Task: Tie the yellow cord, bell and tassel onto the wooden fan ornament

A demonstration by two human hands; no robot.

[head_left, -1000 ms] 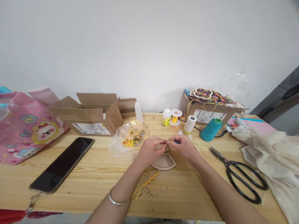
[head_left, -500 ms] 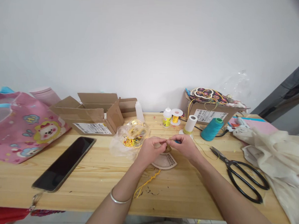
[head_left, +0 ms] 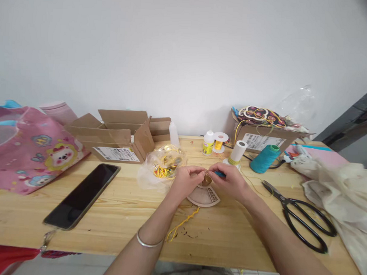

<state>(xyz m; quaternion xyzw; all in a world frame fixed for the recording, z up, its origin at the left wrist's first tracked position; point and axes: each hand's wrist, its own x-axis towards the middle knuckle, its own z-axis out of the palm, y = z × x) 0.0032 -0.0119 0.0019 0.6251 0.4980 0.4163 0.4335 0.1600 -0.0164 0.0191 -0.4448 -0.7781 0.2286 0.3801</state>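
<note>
My left hand (head_left: 186, 181) is closed, thumb and forefinger pinching the top of a round gold-coloured piece (head_left: 206, 180). Opposite it, my right hand (head_left: 232, 181) is also closed, its fingertips almost meeting the left ones above that piece. A small blue object (head_left: 220, 174) pokes out from the right fingers; its kind is hidden. Below the gold piece a fan-shaped, pale wooden-looking frame (head_left: 202, 197) with a lattice corner lies at the table. Twisted yellow cord (head_left: 186, 221) trails from its lower edge toward me. Whatever is pinched between the fingertips is too small to make out.
Black-handled scissors (head_left: 302, 211) lie right, beside cream cloth (head_left: 335, 197). Behind my hands stand a teal thread cone (head_left: 264, 159), a white spool (head_left: 238, 152) and a glue bottle (head_left: 208, 143). Leftward are a plastic bag of cords (head_left: 162, 169), a phone (head_left: 83, 196) and an open carton (head_left: 110, 140).
The view has shifted slightly, so most things sit a little further right. My fingers have shifted at the top of the gold piece, which now shows more plainly between them.
</note>
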